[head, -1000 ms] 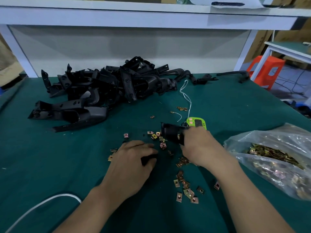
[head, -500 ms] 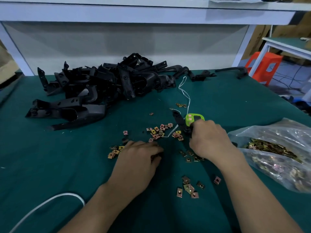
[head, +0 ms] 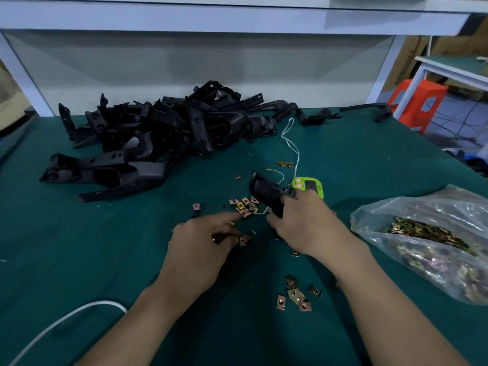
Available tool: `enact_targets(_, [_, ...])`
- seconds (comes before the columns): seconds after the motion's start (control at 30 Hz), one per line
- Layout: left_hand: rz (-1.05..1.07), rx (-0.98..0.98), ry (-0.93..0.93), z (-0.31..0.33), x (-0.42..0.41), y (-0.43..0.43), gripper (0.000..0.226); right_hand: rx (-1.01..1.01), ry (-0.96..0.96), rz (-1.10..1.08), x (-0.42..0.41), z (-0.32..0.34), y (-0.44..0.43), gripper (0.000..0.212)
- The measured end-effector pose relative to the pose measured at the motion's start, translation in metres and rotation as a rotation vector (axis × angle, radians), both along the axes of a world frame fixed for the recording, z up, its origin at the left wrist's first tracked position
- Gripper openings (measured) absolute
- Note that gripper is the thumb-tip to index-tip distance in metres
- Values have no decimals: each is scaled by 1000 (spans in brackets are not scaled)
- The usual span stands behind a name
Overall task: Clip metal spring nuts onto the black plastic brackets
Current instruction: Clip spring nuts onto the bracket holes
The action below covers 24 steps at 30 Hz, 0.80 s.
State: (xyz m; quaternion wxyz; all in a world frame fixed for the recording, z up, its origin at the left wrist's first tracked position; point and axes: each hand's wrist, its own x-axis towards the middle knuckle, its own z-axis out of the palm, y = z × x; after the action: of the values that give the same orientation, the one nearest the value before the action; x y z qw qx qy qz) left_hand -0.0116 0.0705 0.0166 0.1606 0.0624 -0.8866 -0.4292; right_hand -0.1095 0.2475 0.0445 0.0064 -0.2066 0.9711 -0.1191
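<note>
1 head-worn wide-angle view, facing forward and down, close over green table (head: 66, 247).

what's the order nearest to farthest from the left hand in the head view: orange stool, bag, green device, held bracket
From the left hand:
1. bracket: just ahead and to the right, gripped by the right hand
2. green device: on the table behind the right hand
3. bag: at the table's right edge
4. orange stool: far right, off the table

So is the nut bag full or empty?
Partly full: a heap of spring nuts shows through the clear plastic bag lying on the table.
</note>
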Motion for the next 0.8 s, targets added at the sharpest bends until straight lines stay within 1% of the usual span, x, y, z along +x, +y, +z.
enact_targets(0.07, [23,65,21,0,0,0,48,-184,-24,-5,4,1,-3,24])
enact_targets(0.1, [22,93,34,0,-1,0,47,-220,-22,39,6,2,-5,22])
enact_targets(0.17, [14,146,50,2,-2,-1,47,-216,-17,142,12,2,-10,24])
enact_targets(0.23, [36,171,57,4,-2,-2,49,-217,-16,177,15,1,-13,23])
enact_targets(0.3, [79,129,49,3,-2,-6,50,-276,-65,127,16,1,-12,17])
enact_targets(0.33, [93,98,34,2,-2,-7,51,-281,-124,101,15,2,-10,17])
enact_targets(0.4, [107,21,-1,1,-2,-8,49,-233,-243,86,13,8,-5,23])
enact_targets(0.5, [114,-134,-7,0,-2,-7,32,-130,-322,68,12,20,2,32])
enact_targets(0.57, [93,-187,28,-1,-2,-7,30,-12,-302,79,11,19,1,29])
enact_targets(0.63, [69,-230,54,-4,-1,-5,29,109,-221,110,10,14,-3,22])
enact_targets(0.67, [64,-241,46,-5,0,-4,28,125,-197,116,12,12,-4,23])
enact_targets(0.7, [60,-245,39,-5,0,-3,27,93,-195,106,12,10,-4,24])
enact_targets(0.73, [55,-241,42,-5,0,-2,25,-1,-206,82,12,9,-3,23])
enact_targets(0.8, [33,-230,88,-4,1,-1,25,-283,-213,28,14,11,-3,23])
